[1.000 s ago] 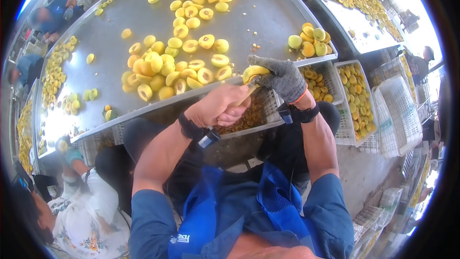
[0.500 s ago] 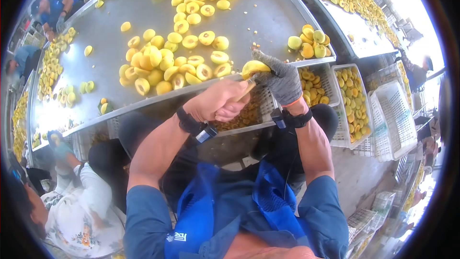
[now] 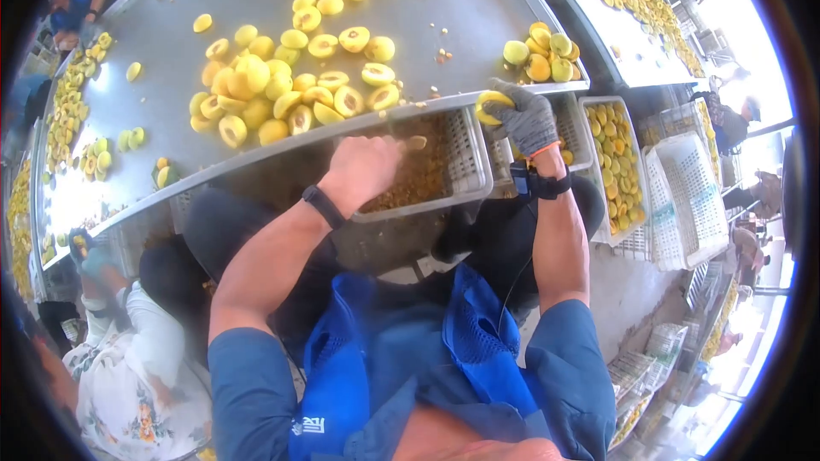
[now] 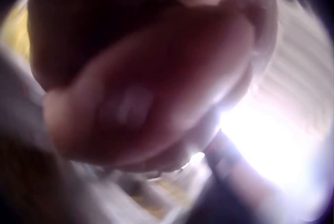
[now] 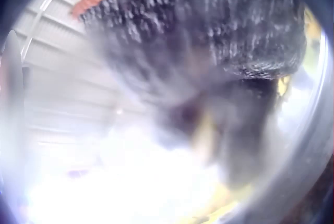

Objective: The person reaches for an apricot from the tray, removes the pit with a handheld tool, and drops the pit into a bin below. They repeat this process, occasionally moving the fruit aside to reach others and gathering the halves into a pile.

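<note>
My bare left hand (image 3: 366, 172) grips a small tool with a pale wooden handle (image 3: 416, 142), held over a white crate (image 3: 468, 158) of brown pits below the table edge. In the left wrist view, curled fingers (image 4: 151, 93) fill the picture and the tool is hidden. To the right, my right hand (image 3: 528, 119) in a grey knit glove holds a yellow peach (image 3: 494, 107) between thumb and fingers, near the table edge and a crate of peaches. The right wrist view is blurred and glaring, with the dark glove (image 5: 209, 41) across its top.
Halved peaches (image 3: 256, 90) lie heaped on the metal table (image 3: 453, 0), with a smaller pile (image 3: 547, 51) at its right corner. A filled crate (image 3: 615, 171) and stacked white crates (image 3: 688, 196) stand at right. Another person (image 3: 137, 367) sits close at left.
My hands have separated: the right has carried the peach rightward away from the tool, and the left has moved left and turned over the pit crate. The head view has shifted slightly.
</note>
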Available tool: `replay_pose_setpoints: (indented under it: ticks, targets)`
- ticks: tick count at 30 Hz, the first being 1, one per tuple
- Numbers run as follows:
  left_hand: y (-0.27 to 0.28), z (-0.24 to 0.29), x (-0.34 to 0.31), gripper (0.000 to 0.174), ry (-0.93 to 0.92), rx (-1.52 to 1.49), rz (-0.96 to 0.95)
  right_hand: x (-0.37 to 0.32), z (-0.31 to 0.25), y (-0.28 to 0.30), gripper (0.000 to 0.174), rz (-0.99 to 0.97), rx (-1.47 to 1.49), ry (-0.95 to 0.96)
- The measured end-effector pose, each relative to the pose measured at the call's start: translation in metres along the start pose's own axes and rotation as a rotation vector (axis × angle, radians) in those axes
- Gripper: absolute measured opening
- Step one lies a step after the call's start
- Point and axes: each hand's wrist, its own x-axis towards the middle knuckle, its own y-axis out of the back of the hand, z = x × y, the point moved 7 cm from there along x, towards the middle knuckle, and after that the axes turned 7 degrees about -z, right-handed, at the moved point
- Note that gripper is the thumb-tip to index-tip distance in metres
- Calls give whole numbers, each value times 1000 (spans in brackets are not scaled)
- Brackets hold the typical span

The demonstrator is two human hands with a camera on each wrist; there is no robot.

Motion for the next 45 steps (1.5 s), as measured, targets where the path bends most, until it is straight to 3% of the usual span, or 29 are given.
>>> replay_pose_setpoints:
  ticks: [1, 2, 4, 6, 8, 9, 14, 16, 19, 23, 26, 29, 30, 31, 32, 35, 38, 45]
  targets:
    - [-2, 1, 1, 31, 8, -8, 46, 0, 1, 12, 41, 53, -74, 67]
    - [-6, 2, 0, 32, 12, -26, 57, -6, 18, 24, 42, 36, -44, -112]
    - [4, 2, -5, 32, 27, -57, 95, -20, 26, 48, 44, 182, 8, -287]
    - [8, 2, -9, 30, 14, -61, 176, -20, 74, 79, 49, 241, -435, -217]
    - [10, -1, -15, 29, 6, -72, 228, -23, 82, 91, 49, 326, -753, -210]
    - [8, -1, -15, 29, -7, -82, 225, -27, 68, 86, 49, 245, -870, -362]
    - [9, 7, -18, 16, -36, -102, 201, -5, 43, 40, 32, 257, -572, 71]
    - [15, 12, -23, 13, -63, -107, 199, 6, -24, -5, 28, 164, -521, 152]
    - [13, 15, -25, 14, -107, -131, 123, 42, -76, -75, 34, -103, -591, 162]
    - [6, 11, -30, 15, -165, -154, -8, 103, -57, -162, 54, -422, -615, 170]
    - [7, 3, -32, 14, -142, -191, 44, 105, -79, -173, 63, -543, -566, 23]
    - [18, -9, -35, 20, -60, -306, -15, 119, -50, -172, 68, -549, -509, -46]
    - [21, -14, -34, 22, -45, -428, 65, 122, -47, -167, 69, -562, -517, -81]
    - [21, -18, -31, 25, -34, -550, 145, 117, -50, -156, 44, -457, -341, -24]
    - [22, -22, -30, 28, -26, -672, 222, 111, -43, -146, 44, -414, -172, -73]
    - [33, -19, -38, 30, 63, -1515, -15, 86, -45, -116, 47, -292, 218, -184]
    - [40, -13, -44, 29, 115, -1663, -23, 53, -60, -97, 48, -164, 313, -8]
    - [40, 3, -32, 27, 87, -1589, 71, 1, -90, -88, 50, -72, 177, 108]
